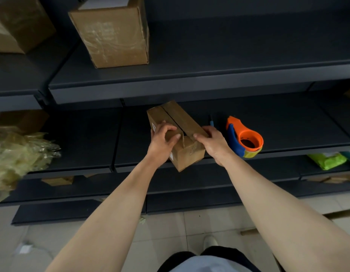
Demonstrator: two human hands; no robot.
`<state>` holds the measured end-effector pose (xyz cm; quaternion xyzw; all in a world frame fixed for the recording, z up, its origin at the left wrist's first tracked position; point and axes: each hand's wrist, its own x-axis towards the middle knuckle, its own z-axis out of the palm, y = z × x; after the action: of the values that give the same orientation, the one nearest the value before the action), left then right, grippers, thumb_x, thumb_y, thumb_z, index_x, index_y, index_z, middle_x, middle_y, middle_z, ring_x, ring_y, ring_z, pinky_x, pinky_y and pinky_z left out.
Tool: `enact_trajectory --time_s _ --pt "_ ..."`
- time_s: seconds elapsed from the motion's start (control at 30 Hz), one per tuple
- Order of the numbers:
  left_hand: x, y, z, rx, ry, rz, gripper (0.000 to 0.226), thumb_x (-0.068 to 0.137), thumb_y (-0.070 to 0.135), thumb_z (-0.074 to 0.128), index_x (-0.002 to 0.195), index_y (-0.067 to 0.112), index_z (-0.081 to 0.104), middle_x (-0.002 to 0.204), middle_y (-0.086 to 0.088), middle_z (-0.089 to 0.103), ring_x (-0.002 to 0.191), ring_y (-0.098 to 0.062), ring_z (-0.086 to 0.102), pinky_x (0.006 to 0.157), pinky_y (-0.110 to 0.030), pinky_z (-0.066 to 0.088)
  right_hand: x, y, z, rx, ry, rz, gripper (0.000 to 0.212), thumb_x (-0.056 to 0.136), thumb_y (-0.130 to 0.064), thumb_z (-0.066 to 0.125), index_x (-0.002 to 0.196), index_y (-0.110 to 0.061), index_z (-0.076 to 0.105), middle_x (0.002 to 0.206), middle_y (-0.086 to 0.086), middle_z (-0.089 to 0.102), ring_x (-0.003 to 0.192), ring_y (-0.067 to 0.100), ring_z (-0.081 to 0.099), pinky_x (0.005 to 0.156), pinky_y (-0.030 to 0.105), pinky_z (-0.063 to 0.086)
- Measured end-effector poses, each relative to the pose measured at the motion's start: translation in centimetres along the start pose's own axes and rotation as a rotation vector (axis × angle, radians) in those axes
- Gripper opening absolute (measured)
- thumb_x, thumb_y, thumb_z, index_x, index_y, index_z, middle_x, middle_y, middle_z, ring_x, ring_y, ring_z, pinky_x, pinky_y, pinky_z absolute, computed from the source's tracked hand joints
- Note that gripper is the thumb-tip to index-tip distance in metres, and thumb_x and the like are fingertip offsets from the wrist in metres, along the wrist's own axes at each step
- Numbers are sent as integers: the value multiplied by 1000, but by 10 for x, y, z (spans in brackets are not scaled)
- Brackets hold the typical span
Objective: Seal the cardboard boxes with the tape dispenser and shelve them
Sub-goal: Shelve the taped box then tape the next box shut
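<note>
A small brown cardboard box lies on the middle dark shelf, its near end hanging over the shelf's front edge. A dark gap runs between its two top flaps. My left hand grips the box's near left corner, fingers over the left flap. My right hand presses on the right flap at the near right corner. An orange and blue tape dispenser with a yellowish roll stands on the same shelf, just right of my right hand. A blue pen-like tool lies behind it.
A taller taped box stands on the upper shelf, with another box at the far left. Crumpled yellowish plastic film bulges at the left. A green packet sits lower right. Tiled floor lies below.
</note>
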<state>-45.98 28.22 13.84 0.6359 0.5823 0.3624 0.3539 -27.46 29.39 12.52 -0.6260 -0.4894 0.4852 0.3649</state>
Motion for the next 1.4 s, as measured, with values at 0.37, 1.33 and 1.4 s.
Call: enact_trajectory --time_s 0.37,1.33,1.4 --pt "-1 5 -3 105 -48 -4 21 92 33 56 111 31 46 149 -1 27 143 -8 7 117 -42 -9 -1 7 -1 369 25 233 48 94 -56 43 126 -23 57 124 5 61 118 23 54 109 46 36" --pt "-11 10 19 172 46 192 26 91 20 60 116 17 64 137 3 47 127 11 18 118 -31 2 -24 2 11 183 -41 -32 50 88 -39 64 131 -25 42 107 -8 57 91 1 55 62 12 43" --pt "-11 11 19 173 44 193 25 91 20 60 116 18 65 137 3 47 133 2 22 114 -17 -5 -25 2 10 182 -58 -30 54 87 -38 65 133 -25 41 109 -7 57 93 2 55 63 12 44"
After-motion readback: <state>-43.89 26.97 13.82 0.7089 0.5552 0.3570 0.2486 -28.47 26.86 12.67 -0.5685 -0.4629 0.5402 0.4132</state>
